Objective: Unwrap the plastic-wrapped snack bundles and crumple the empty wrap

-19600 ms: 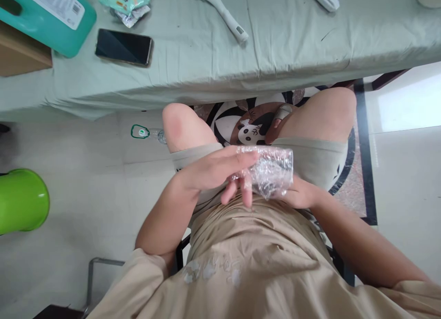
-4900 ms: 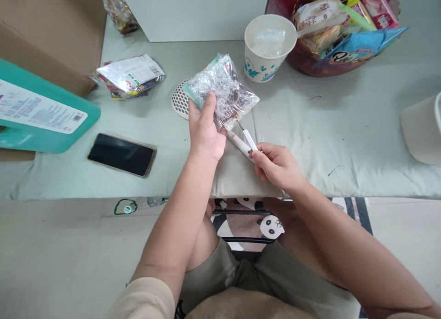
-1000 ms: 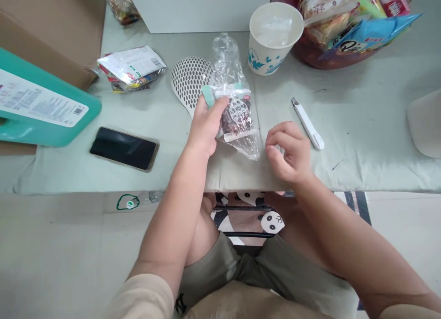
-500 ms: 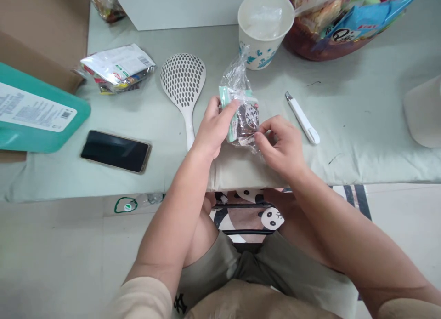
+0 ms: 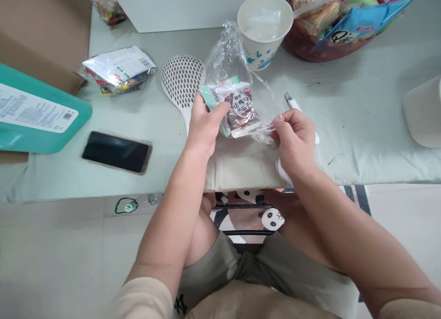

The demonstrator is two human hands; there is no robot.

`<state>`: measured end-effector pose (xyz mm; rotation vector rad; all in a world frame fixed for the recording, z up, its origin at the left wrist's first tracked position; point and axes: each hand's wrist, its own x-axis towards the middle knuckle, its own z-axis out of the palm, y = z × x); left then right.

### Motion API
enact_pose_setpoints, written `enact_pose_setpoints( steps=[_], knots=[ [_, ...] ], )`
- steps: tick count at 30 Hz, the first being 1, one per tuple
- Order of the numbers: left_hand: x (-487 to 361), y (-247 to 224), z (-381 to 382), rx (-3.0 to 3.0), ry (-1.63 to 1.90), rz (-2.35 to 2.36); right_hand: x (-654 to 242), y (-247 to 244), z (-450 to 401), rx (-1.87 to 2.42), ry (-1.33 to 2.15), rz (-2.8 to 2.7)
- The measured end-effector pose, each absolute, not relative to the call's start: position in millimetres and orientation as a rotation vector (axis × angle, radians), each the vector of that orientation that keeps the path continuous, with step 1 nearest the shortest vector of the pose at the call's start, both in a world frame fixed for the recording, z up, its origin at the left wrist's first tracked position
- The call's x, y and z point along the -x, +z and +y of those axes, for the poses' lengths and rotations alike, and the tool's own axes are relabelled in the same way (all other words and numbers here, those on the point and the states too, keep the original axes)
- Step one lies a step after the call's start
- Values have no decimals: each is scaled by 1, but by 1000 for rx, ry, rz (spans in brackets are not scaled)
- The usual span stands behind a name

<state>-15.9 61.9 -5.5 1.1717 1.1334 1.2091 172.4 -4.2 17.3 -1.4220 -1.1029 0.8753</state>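
Observation:
Small snack packets [image 5: 243, 108], one dark with Chinese lettering on a white circle and another with a green edge, are gripped in my left hand [image 5: 206, 125], thumb on top. A clear plastic bag [image 5: 225, 57] spreads around and behind them, its upper part crumpled beside the paper cup. My right hand [image 5: 296, 139] is closed in a pinch on the bag's lower right part, which is stretched away from the packets. Under that hand lies a white utility knife [image 5: 292, 101], partly covered. A grey slotted skimmer [image 5: 183, 77] lies just beyond my left hand.
A paper cup [image 5: 263, 45] with clear plastic inside stands at the back, beside a dark red bowl [image 5: 296, 50] of snacks. Leftward are a phone [image 5: 116, 151], a bagged bundle of packets [image 5: 119, 70] and a green jug [image 5: 77, 114]. A white container [image 5: 423, 112] stands far right.
My right hand has moved right, drawing the clear bag out wide and passing over the utility knife. My left hand has shifted slightly left, and the packets now show their lettering more fully.

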Motion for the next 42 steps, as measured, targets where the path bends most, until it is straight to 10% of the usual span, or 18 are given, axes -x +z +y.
enact_pose_setpoints(
  steps=[29,42],
  knots=[
    [13,19,44,-1241,781,1014,-189,14,5,1443,735,-1231],
    [15,16,44,-1788,1156,1405,-206,18,9,1504,299,-1190]
  ],
)
